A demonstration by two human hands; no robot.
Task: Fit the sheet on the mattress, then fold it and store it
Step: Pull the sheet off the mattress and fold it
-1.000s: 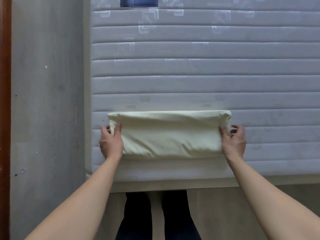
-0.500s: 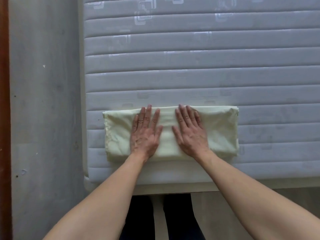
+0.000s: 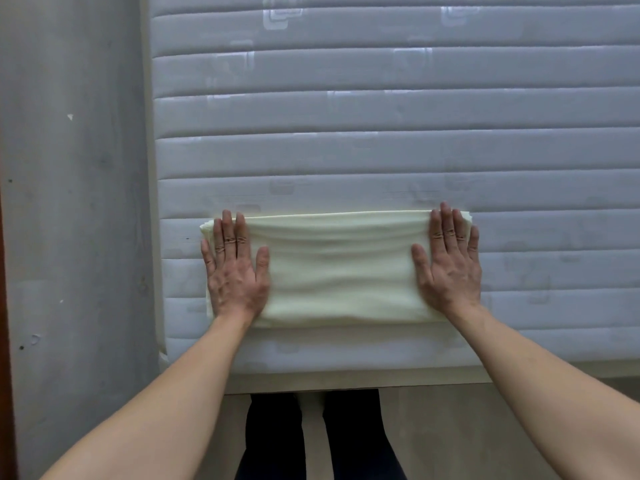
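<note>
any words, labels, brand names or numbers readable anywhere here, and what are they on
None: no readable text shows in this view.
The mattress carries only woven square motifs, no letters.
The folded sheet under the left hand and right hand is plain, with no tag or label showing.
The wall has only marks and specks.

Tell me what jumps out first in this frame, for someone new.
The pale yellow folded sheet stands out, lying as a long rectangle on the grey quilted mattress near its front edge. The left hand and right hand press flat on its two ends, fingers straight. A bare grey wall runs along the mattress's left side, and dark trouser legs show below the bed edge.
</note>
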